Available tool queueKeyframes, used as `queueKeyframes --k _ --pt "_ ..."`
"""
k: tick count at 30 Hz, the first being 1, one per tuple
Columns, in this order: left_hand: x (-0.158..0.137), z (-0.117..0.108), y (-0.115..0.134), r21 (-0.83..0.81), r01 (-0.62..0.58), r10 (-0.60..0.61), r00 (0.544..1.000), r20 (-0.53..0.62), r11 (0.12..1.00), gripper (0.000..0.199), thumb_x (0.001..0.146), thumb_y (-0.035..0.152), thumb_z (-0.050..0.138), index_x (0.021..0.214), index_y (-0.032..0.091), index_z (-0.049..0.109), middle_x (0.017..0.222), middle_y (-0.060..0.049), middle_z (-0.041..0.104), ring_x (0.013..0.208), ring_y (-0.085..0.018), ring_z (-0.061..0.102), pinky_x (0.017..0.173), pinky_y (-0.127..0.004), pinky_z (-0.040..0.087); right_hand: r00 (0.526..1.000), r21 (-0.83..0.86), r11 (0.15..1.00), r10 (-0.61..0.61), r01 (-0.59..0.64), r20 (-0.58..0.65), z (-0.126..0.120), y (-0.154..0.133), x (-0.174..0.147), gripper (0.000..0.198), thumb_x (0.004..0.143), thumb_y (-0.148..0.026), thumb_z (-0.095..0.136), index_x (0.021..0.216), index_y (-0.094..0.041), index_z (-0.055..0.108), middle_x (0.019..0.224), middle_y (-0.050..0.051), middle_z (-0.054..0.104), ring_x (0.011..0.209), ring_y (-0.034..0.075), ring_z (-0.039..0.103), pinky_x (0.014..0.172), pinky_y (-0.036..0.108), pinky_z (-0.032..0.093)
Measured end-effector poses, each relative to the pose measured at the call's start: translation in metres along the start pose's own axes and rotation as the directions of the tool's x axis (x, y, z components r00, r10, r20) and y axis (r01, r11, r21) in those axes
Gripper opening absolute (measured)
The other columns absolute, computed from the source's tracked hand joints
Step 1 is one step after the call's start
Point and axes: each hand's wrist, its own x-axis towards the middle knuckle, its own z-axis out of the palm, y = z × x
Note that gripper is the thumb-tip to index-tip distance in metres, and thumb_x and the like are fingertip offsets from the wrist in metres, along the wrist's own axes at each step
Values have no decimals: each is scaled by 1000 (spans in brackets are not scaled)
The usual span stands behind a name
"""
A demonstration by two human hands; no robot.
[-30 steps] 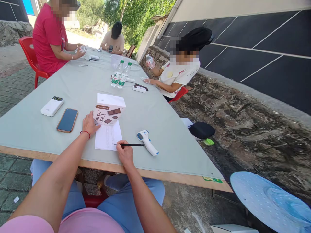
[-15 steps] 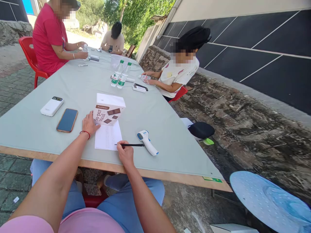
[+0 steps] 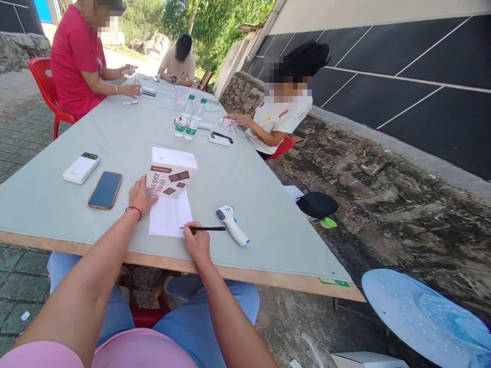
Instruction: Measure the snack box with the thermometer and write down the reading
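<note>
My right hand [image 3: 196, 240] grips a black pen [image 3: 207, 228] lying nearly flat, its tip at the lower right corner of a printed white sheet [image 3: 170, 215]. My left hand [image 3: 140, 195] rests flat on the grey-green table cover [image 3: 49, 199], fingers touching the left side of a white and brown "Su-per Meal" box [image 3: 171, 174] that stands on the sheet's top edge. A white and blue infrared thermometer [image 3: 232, 224] lies just right of the pen.
A phone [image 3: 106, 189] and a white power bank [image 3: 81, 167] lie left of the box. Two water bottles [image 3: 189, 118] stand mid-table. Three other people sit around the table, two on red chairs [image 3: 48, 87]. A rough stone ledge runs along the right; a pale blue round object [image 3: 418, 317] is at lower right.
My hands and the pen have stayed put. The person at right has lowered a small bottle to the table; the person in red has shifted their hands.
</note>
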Motion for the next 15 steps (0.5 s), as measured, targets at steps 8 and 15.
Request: queueKeyframes --k 8,15 --pt "0 0 0 -10 -6 6 1000 -1 1000 90 69 26 72 144 17 24 134 -16 50 131 -32 43 109 -46 32 1000 11 1000 5 -5 0 0 0 0 23 68 -41 49 71 -22 60 58 -2 61 59 18 55 61 30 42" --pt "1 1 -2 -42 -15 15 1000 -3 999 89 68 25 72 143 17 26 132 -17 50 129 -34 43 108 -48 32 1000 14 1000 6 -6 5 0 -2 -1 21 67 -40 49 70 -22 60 58 -2 60 58 18 54 60 29 41"
